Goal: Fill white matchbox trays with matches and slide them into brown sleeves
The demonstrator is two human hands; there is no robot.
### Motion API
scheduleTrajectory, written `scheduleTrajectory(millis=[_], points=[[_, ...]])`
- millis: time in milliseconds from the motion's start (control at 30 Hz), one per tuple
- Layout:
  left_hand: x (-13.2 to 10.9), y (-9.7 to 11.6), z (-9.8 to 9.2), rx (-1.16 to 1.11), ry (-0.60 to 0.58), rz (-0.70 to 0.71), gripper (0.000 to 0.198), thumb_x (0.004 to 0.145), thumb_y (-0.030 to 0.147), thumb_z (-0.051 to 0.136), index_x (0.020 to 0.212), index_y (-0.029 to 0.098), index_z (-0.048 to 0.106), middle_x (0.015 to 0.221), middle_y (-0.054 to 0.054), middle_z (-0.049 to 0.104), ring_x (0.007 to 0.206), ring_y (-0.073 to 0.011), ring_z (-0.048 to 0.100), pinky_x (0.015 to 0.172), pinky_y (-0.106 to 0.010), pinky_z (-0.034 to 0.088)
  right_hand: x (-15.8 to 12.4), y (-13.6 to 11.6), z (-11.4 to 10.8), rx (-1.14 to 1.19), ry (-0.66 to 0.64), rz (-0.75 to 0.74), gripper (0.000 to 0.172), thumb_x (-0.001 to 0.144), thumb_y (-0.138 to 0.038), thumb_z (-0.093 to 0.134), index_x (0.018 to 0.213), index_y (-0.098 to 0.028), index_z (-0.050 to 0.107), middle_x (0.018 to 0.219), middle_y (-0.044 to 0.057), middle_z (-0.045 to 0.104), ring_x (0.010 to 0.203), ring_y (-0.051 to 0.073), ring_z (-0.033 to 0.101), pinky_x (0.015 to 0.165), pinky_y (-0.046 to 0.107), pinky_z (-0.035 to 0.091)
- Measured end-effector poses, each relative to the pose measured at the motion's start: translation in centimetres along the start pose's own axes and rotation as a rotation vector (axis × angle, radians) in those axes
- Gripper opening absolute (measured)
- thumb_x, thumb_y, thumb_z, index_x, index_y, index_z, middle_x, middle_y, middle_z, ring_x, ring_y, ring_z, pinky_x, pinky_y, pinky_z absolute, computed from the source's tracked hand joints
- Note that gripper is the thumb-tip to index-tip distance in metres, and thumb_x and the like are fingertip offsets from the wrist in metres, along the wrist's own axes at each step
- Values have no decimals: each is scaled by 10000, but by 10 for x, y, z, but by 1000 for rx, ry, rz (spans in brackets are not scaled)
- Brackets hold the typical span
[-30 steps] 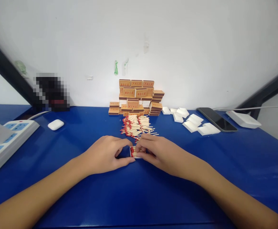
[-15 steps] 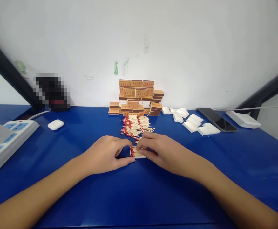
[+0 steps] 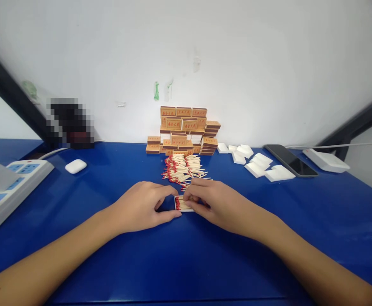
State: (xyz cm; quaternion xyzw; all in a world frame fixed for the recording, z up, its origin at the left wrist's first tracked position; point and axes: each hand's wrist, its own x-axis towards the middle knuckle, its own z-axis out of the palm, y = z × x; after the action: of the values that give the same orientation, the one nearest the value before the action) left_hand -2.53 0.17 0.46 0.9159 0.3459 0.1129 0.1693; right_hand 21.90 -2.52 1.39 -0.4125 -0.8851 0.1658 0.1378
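Observation:
A small white matchbox tray (image 3: 187, 210) lies on the blue table, holding matches (image 3: 182, 204) with their red heads toward the left. My left hand (image 3: 143, 207) grips the tray's left end between thumb and index finger. Over the tray's right part, my right hand (image 3: 219, 200) is closed, its fingertips pinched down at the matches inside. Those fingers hide the tray's right end, and whether a match is between them is hard to see. Just beyond the tray is a loose heap of red-headed matches (image 3: 184, 168).
Printed matchboxes (image 3: 189, 124) are stacked against the wall. To their right are several white trays (image 3: 256, 169), a phone (image 3: 291, 160) and a white box-shaped device (image 3: 326, 160). On the left are a white earbud case (image 3: 75, 166) and a power strip (image 3: 20, 182).
Very little differs. The whole view has shifted slightly to the right; both hands keep the same hold at the tray.

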Motion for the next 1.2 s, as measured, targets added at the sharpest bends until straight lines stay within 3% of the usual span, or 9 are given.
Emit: scheduleTrajectory(millis=[267, 667, 833, 1200], points=[[1, 0, 0, 1, -10, -4, 280, 938, 473, 694, 1072, 229, 716, 644, 59, 565, 573, -123, 533, 557, -255, 316, -1, 0, -2, -18, -12, 2, 130, 1032, -176, 572, 984, -205, 690, 1011, 36, 656, 818, 154, 621, 725, 296, 431], [1, 0, 0, 11, -5, 4, 286, 943, 476, 687, 1066, 220, 716, 649, 54, 569, 572, -124, 531, 554, -258, 316, 1, -2, 6, 26, 74, 53, 81, 994, -164, 597, 928, -202, 625, 943, 13, 652, 764, 143, 572, 693, 288, 386], [0, 0, -1, 2, 1, 5, 258, 937, 461, 698, 1032, 222, 718, 647, 55, 569, 577, -122, 537, 560, -258, 324, 1, -2, 5, 13, 64, 25, 160, 1000, -175, 598, 841, -195, 587, 899, 11, 630, 747, 140, 554, 667, 284, 368], [1, -1, 1, 9, 4, 3, 299, 939, 478, 701, 1125, 246, 723, 649, 59, 574, 575, -125, 547, 569, -258, 340, 1, 3, -3, -19, 139, 59, 99, 986, -156, 605, 907, -193, 650, 878, 11, 627, 755, 147, 558, 671, 281, 389]])
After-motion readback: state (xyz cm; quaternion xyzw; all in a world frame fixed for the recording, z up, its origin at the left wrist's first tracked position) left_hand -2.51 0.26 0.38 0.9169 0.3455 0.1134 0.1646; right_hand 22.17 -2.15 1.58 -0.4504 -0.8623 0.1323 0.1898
